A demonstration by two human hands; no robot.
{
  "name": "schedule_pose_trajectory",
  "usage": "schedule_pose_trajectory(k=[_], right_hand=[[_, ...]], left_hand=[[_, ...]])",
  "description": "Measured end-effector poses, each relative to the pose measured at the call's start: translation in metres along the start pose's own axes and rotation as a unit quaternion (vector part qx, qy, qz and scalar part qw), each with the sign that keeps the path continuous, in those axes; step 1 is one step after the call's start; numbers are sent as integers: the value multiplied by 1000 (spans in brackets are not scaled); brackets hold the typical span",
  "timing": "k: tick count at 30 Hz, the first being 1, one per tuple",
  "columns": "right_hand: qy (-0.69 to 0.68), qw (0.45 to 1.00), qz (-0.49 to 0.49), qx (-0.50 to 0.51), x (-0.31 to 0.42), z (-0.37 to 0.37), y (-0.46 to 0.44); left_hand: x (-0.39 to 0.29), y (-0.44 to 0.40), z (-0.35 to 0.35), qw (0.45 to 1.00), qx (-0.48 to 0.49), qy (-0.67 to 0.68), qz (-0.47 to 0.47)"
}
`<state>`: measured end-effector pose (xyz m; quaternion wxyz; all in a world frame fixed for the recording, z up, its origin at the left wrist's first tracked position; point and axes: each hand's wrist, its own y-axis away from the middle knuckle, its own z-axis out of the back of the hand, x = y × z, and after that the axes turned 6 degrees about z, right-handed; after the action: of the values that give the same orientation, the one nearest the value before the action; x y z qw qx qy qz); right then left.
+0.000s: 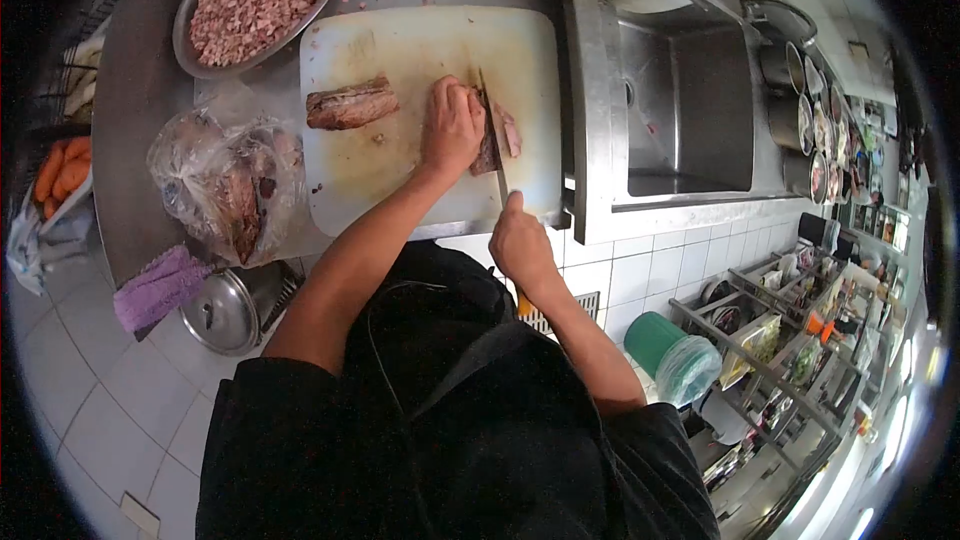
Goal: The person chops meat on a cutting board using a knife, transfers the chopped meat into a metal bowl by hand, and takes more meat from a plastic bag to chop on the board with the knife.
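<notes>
My right hand (522, 245) is closed round the handle of a kitchen knife (492, 120), whose blade points away from me across a piece of meat (485, 152) on the white cutting board (430, 35). With fingers curled, my left hand (453, 127) presses on that piece, just left of the blade. A thin cut slice (510, 130) lies against the blade's right side. Farther left on the board rests a larger browned chunk of meat (350, 104). Much of the piece under my left hand is hidden.
A metal bowl (180, 35) of diced meat stands at the back left. Left of the board lies a clear plastic bag (185, 155) with meat inside. A purple cloth (160, 285) hangs at the counter edge. The steel sink (690, 100) is on the right.
</notes>
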<state>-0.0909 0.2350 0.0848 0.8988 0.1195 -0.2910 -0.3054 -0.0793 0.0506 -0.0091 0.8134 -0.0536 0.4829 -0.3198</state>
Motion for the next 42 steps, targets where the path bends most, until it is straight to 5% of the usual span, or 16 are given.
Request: schedule_pose_trajectory(k=[5, 10, 19, 26, 42], right_hand=[[-2, 988, 110, -107, -26, -23, -58], [-107, 990, 59, -72, -17, 9, -54], [-9, 990, 78, -116, 7, 36, 21], [20, 997, 36, -59, 7, 25, 72], [1, 999, 29, -24, 2, 11, 33]], left_hand=[[-3, 4, -1, 1000, 6, 21, 17], [-3, 3, 0, 1000, -6, 12, 12], [-3, 1, 3, 996, -72, 57, 9], [0, 2, -1, 998, -68, 16, 3], [-2, 1, 2, 999, -18, -34, -1]])
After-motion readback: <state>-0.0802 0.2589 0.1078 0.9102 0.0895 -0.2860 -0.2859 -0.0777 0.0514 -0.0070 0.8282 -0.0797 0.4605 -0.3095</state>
